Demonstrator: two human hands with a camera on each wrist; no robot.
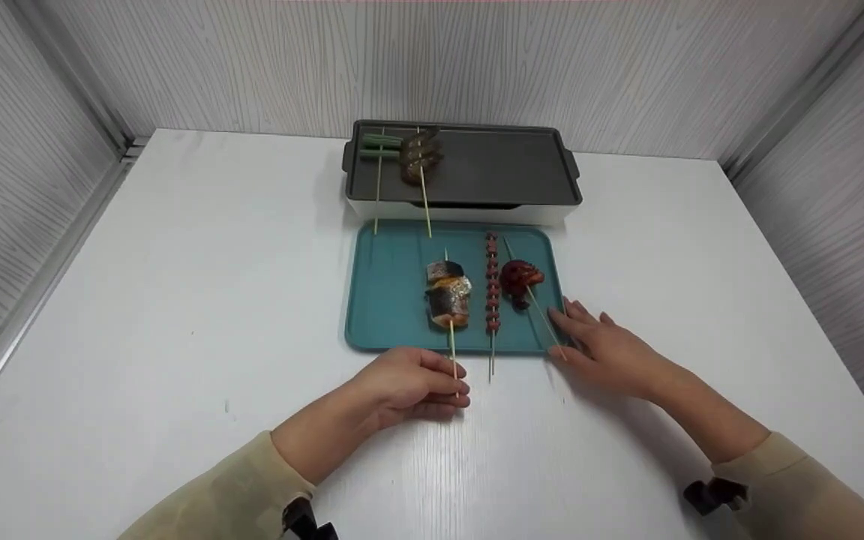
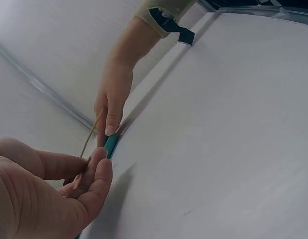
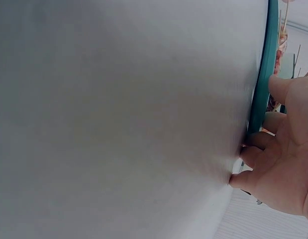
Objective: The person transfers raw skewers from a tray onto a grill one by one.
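Note:
My left hand [image 1: 411, 384] pinches the lower stick of a fish skewer [image 1: 448, 294] between thumb and fingers. Chunks with silvery-dark skin sit on that skewer, over the teal tray [image 1: 391, 300]; whether they touch it I cannot tell. At the tray's near right corner, my right hand [image 1: 606, 352] rests against the rim with fingers extended. The right wrist view shows its thumb and fingertips touching the tray edge [image 3: 263, 69]. Just left of that hand lies a skewer of dark red, glossy food [image 1: 520, 279], its stick running toward the thumb. Beside it is a narrow skewer of small reddish pieces [image 1: 492, 285].
Behind the tray stands a dark grill plate [image 1: 507, 165] on a white base. A skewer of green pieces [image 1: 381, 147] and a brown skewer [image 1: 420, 159] lie at its left end, sticks overhanging the front. White table [image 1: 237, 247] surrounds everything, with panelled walls at back and sides.

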